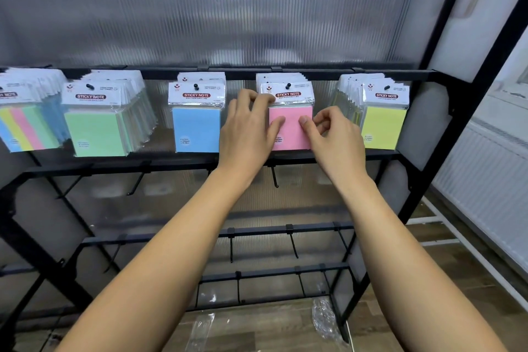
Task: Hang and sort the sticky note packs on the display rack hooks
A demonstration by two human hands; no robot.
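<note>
Underfoot, at the bottom of the view, brown wood-look flooring (445,288) runs beneath a black metal display rack (400,208), with crinkled clear plastic wrappers (324,320) lying on it near the rack's foot. A white ribbed radiator (485,180) stands along the wall to the right. Two bare forearms reach up from the lower edge toward the rack's top rail. Thin black hooks (275,177) jut from the lower rails with nothing on them. Higher up, the left hand (248,128) is spread over the left edge of the front pink sticky note pack (291,126), thumb pressed on the pink face and fingertips curled onto its white header card. The right hand (334,134) touches the pack's right side, thumb tip on the pink square while the bent fingers hook round the edge. That pack hangs on the fourth hook of the top rail, in front of more pink ones. Along the same rail hang glossy, square packs: multicoloured packs (25,128) far left, green packs (97,131), blue packs (197,126), and yellow packs (383,126) on the right. Behind everything stands a ribbed, translucent corrugated plastic panel (228,8), greyish and faintly shiny.
</note>
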